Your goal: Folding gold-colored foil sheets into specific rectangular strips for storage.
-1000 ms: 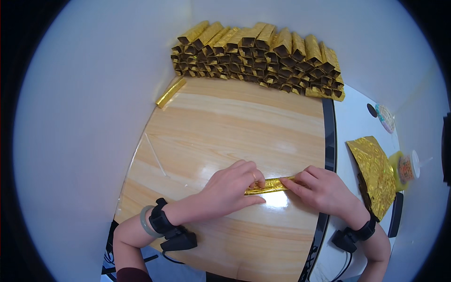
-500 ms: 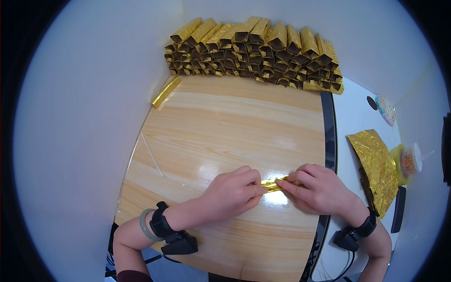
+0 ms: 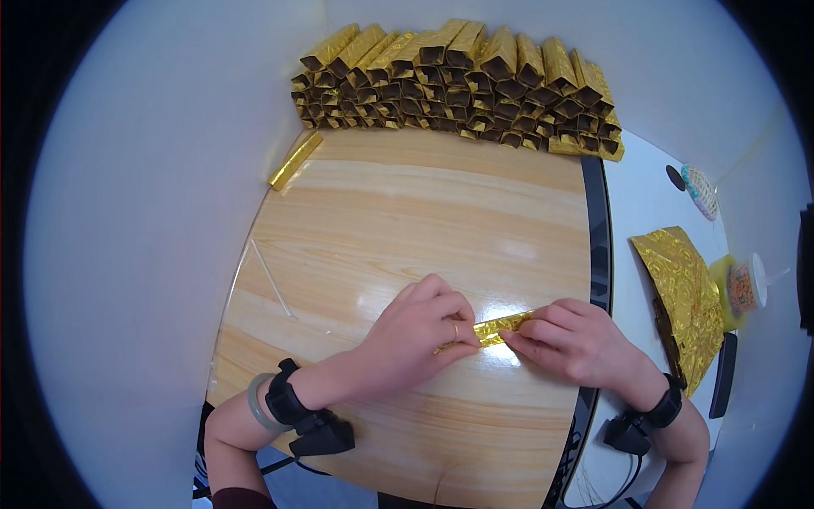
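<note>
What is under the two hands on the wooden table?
A folded gold paper strip lies on the wooden table. Only its middle shows, between the left hand and the right hand. Both ends are covered by the fingers.

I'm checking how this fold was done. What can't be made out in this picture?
- Gold foil strip: its two ends are hidden, in the head view, under the left hand and the right hand.
- Stack of folded gold pieces: its lower layers are covered by those on top.
- Gold foil sheets: the surface pattern is too small and glary to read.
</note>
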The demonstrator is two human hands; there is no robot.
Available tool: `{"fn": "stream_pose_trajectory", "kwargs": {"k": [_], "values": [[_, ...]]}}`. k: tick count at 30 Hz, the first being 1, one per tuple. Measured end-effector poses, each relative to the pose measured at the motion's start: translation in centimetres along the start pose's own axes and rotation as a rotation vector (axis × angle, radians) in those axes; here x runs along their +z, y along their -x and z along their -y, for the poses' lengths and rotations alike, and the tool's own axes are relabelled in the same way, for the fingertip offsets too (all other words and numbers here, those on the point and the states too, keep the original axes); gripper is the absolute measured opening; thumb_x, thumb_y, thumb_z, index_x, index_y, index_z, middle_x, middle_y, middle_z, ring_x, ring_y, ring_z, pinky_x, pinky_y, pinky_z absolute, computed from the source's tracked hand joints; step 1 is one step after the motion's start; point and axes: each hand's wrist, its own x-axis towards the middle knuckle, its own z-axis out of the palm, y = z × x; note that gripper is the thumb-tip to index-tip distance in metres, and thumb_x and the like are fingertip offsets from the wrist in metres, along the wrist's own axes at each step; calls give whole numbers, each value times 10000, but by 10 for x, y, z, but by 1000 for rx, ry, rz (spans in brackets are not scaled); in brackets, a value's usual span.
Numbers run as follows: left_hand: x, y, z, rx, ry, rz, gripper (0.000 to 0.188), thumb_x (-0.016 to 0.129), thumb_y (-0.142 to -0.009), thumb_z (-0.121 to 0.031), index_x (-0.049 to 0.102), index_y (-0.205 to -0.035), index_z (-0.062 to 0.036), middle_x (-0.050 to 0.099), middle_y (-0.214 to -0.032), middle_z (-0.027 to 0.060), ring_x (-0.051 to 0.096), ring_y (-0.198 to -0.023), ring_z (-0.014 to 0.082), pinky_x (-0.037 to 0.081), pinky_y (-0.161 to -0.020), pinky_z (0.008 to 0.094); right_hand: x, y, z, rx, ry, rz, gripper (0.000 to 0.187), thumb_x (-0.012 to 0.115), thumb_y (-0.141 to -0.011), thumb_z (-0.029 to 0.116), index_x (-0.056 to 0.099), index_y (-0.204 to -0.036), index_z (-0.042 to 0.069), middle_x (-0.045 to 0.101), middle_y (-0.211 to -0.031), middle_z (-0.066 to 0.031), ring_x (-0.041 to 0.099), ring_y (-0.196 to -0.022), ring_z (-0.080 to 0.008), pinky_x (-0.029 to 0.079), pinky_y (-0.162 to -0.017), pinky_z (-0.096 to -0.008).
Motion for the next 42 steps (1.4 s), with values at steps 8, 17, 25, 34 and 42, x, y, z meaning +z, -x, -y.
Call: {"fn": "stream_pose_trajectory", "kwargs": {"k": [8,17,25,34,42], "values": [[-8,1,4,-17,-331,261,514,668,-826,-312,539,-1316,-228,369,-1451,44,281,-1327,353,243,-1057,574,-7,19,0,136,-167,130,395,630,-782,102,619,-1168,17,605,-1227,-107,563,-1178,-251,470,-988,-344],[-10,-3,4,-167,-402,354,943,669,-807,-437,156,-1484,-29,122,-1563,157,61,-1437,406,121,-1078,657,-13,16,13,300,-154,136,578,610,-871,393,534,-1253,-34,549,-1291,-189,531,-1208,-303,413,-1034,-406],[-8,-2,7,-182,-420,341,1016,686,-782,-464,118,-1480,9,90,-1556,201,71,-1439,398,120,-1085,645,22,-27,39,252,-304,172,1022,519,-805,675,282,-1379,-137,313,-1449,-287,294,-1383,-348,246,-1134,-409],[-11,-3,7,-77,-480,426,960,603,-842,-489,88,-1485,4,89,-1558,198,78,-1444,378,140,-1084,642,-10,20,21,412,-136,390,1056,471,-784,723,249,-1414,-94,270,-1484,-260,257,-1404,-335,221,-1142,-408],[-13,-7,7,-78,-450,406,922,568,-875,-486,92,-1482,18,109,-1558,187,81,-1449,353,141,-1091,632,4,-16,53,370,-121,309,1119,437,-772,754,260,-1360,-182,306,-1457,-284,263,-1397,-353,204,-1151,-402]]}}
